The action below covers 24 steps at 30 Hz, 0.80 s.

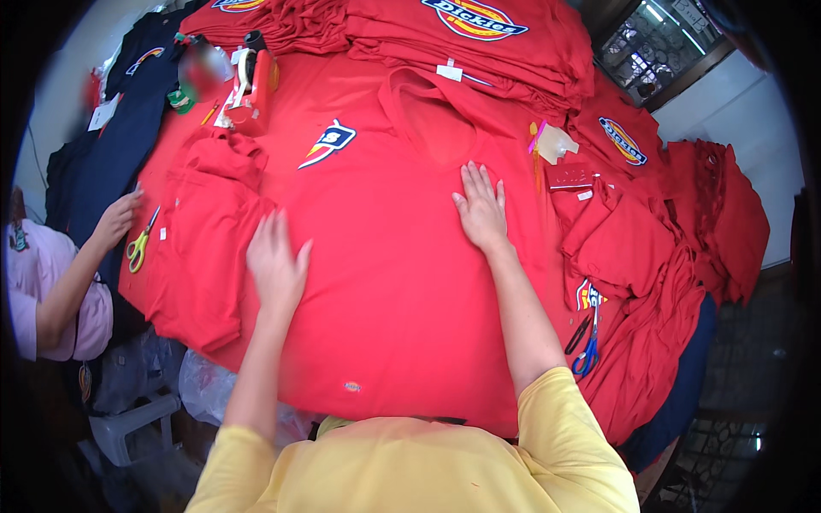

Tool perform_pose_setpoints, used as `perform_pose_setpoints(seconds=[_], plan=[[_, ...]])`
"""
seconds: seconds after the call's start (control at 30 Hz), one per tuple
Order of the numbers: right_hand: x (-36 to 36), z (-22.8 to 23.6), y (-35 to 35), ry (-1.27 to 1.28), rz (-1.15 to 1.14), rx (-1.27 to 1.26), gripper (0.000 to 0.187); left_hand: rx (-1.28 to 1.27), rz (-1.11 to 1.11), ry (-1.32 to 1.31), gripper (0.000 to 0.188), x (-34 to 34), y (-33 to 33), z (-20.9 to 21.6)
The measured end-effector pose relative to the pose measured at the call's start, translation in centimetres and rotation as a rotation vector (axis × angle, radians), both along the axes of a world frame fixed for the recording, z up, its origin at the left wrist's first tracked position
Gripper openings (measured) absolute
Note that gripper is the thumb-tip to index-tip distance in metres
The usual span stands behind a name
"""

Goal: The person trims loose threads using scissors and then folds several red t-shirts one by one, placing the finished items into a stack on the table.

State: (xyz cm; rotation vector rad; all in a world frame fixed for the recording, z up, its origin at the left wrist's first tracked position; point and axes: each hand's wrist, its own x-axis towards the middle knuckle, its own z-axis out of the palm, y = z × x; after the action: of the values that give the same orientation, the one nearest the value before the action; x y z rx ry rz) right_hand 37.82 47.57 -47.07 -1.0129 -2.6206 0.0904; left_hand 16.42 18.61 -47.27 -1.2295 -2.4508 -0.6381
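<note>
Head view, catalogue of the work surface. A red T-shirt (385,256) is being spread flat across the middle of the table, its neck opening lying toward twelve o'clock and its hem toward six o'clock, just above the yellow sleeves of the person at work.

Left hand (275,261): is being held open over the shirt's left part, at about nine o'clock of the cloth's middle, fingers spread and blurred; nothing is being gripped. Whether the palm is touching the cloth cannot be told.

Right hand (481,209): is being pressed flat on the shirt's chest below the neck opening, at about one o'clock of the cloth's middle, fingers stretched out and released, grasping nothing.

A small blue, white and yellow badge (329,143) is being shown on the chest, at eleven o'clock from the right hand.

Other items: a stack of folded red shirts (462,38) is lying at twelve o'clock along the far edge. A crumpled red garment (214,162) is lying at ten o'clock. Yellow-handled scissors (138,246) are lying at nine o'clock, near the hand of another person (115,218) in a pink top. Blue-handled scissors (587,346) are lying at four o'clock on a heap of red cloth (650,282). A tape dispenser (252,85) is standing at eleven o'clock. Dark blue garments (128,111) are being kept at ten o'clock beyond the red ones.
</note>
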Motion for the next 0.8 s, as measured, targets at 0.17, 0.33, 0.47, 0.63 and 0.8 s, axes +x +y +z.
perform_pose_setpoints(seconds=[0.17,0.33,0.47,0.63,0.8], plan=[[-3.8,5.0,0.7,0.233,0.066,-0.192,0.032,-0.081,0.220,-0.189,0.055,7.7,-16.2,0.9],[-16.2,7.1,-0.6,0.269,0.545,-0.069,0.041,-0.050,0.318,-0.527,0.034,10.2,-19.3,1.8],[-23.2,5.1,-2.9,0.001,0.566,-0.083,0.051,-0.071,0.331,-0.797,0.032,12.1,-19.8,4.1],[-26.4,5.5,-2.0,0.072,0.448,-0.129,0.022,0.357,0.274,-1.173,0.025,9.7,-22.4,10.0],[-27.6,22.1,-0.3,1.075,0.435,0.061,0.007,1.188,0.218,-0.673,0.014,5.1,-24.4,21.6]])
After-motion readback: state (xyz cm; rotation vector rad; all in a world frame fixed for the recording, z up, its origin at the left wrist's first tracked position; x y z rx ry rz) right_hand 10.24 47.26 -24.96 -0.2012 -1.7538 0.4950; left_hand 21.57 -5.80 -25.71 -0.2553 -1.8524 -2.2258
